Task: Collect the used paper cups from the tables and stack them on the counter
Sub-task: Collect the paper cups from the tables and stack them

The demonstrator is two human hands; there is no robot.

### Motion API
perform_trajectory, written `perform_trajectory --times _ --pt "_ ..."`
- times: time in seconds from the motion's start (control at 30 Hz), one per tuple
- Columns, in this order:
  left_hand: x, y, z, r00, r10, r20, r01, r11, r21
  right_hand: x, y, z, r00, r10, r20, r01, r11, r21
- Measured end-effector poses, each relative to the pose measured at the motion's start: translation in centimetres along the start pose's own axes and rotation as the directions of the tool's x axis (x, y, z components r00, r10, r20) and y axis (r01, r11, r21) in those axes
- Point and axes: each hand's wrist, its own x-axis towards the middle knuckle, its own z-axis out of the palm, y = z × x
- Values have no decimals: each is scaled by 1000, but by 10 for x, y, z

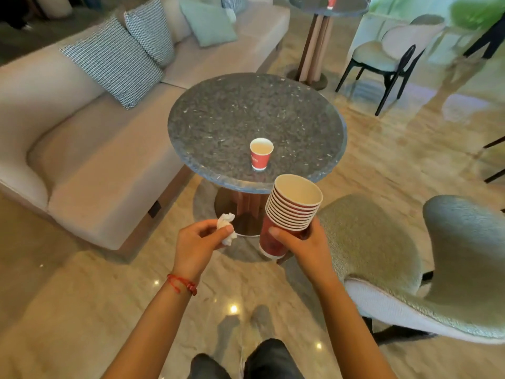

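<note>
Holding a stack of red paper cups (pixel 291 214), the right hand (pixel 300 243) has its fingers and thumb curled round the lowest cup, and the stack leans a little to the left at the bottom. The cups sit one inside the other, with many white rims showing near the top. The left hand (pixel 198 243) pinches a crumpled white tissue (pixel 226 231) between its thumb and fingers, and a red string bracelet (pixel 182 283) goes round that wrist. Both hands are up in the air, near each other but not touching, just in front of the near edge of a round surface (pixel 218 119) with a dark speckled stone top. One more red paper cup (pixel 261 154) stands upright on that surface, near the edge closest to the person. Its inside looks pale, and you cannot tell if there is anything in it. A long beige sofa (pixel 95 165) with checked cushions (pixel 114 61) and a pale green cushion (pixel 209 24) runs along the left side. A soft green chair (pixel 396 255) stands at the right, close to the hand with the stack. Farther back is another round surface (pixel 352 6) on a wooden post, with something small and red (pixel 331 1) on it, too blurry to name. The floor (pixel 82 310) is shiny, pale marble.
</note>
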Motion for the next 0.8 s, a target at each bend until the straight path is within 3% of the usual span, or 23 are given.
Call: perform_trajectory --times 0.3,0.8 --pt "111 27 31 999 -33 3 33 999 -28 127 -12 9 998 46 -43 -46 999 -10" --pt "278 49 55 981 -112 158 98 990 97 282 5 66 985 42 -167 -53 997 -60"
